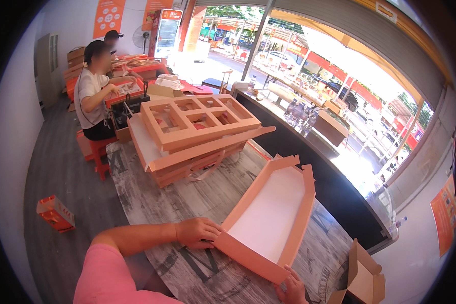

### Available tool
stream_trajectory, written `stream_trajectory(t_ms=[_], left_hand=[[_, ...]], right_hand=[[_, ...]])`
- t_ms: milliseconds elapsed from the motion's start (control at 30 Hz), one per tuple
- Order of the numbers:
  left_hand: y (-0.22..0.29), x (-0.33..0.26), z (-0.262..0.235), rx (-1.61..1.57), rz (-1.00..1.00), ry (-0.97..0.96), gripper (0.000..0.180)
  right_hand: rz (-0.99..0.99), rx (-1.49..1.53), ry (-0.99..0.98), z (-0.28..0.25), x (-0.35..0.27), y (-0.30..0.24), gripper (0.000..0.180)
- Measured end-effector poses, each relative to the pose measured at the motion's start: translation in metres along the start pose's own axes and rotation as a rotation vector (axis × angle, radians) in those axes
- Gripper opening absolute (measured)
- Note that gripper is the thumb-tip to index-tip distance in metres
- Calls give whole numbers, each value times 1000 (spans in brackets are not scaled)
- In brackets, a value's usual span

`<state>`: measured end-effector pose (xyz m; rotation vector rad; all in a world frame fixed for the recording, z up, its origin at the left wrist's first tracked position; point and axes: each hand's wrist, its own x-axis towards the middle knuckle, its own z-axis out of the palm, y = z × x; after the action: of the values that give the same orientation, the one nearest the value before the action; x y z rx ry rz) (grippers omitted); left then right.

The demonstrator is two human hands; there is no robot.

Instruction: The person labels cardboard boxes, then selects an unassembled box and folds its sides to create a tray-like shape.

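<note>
A long house-shaped cardboard tray (266, 215) with a white inside lies on the table in front of me. Its folded side walls stand up, and the far end tapers to notched tabs. My left hand (200, 233) grips the wall at its near left corner, fingers bent against the cardboard. At the near right corner, my right hand (292, 288) holds the end wall; part of this hand is cut off by the lower edge. Farther off to the left, a cardboard frame with several window openings (200, 121) rests on a stack of flat cardboard pieces (187, 169).
An open cardboard box (364, 278) is at the lower right. Beyond the grey patterned table (152, 202) runs a dark counter (309, 169) bearing bottles (301, 111). A seated person (93, 91) works at the far left. An orange-and-white carton (55, 214) stands on the floor.
</note>
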<state>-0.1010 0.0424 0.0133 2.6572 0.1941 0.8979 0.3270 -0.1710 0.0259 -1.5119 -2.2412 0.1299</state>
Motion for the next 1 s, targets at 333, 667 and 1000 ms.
stream_trajectory(t_ms=[333,667,1000], left_hand=[[4,14,13,-98,-127,186,23],[12,20,25,140,-211,274,27],[12,23,36,51,-303,369,34]], right_hand=[[-34,74,258,15,11,4,35],[146,189,297,36,-4,17,77],[-28,-63,268,-8,34,-26,46]])
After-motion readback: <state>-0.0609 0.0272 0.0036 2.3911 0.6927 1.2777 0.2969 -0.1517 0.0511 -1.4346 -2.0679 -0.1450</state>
